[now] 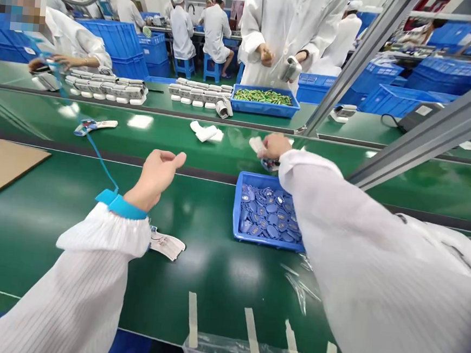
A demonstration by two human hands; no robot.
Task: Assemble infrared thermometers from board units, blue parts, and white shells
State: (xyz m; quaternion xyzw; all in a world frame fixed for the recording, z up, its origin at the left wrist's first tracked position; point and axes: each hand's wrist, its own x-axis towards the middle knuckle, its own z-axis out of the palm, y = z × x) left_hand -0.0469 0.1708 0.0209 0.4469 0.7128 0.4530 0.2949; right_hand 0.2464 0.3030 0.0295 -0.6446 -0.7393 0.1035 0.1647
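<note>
My left hand [158, 176] wears a blue wrist strap [125, 206] and is raised over the green bench, holding nothing, with thumb and fingers apart. Just below its cuff lies a white curved plastic housing [167, 245] with its inner side up. My right hand [277, 146] reaches out over the belt, its fingers closed on a white plastic piece [257, 145]. Under that hand a partly hidden device [269, 164] with blue on it rests on the belt. Nearer to me, a blue bin [238, 209] holds many blue oval plastic parts [271, 217], partly covered by my right sleeve.
White plastic pieces [204, 132] and another open housing [96, 126] lie on the belt. Beyond stand rows of white devices [104, 86], a tray [265, 109] of small green parts and co-workers. A metal post [358, 61] slants at right. Tape strips [251, 333] hang at the front edge.
</note>
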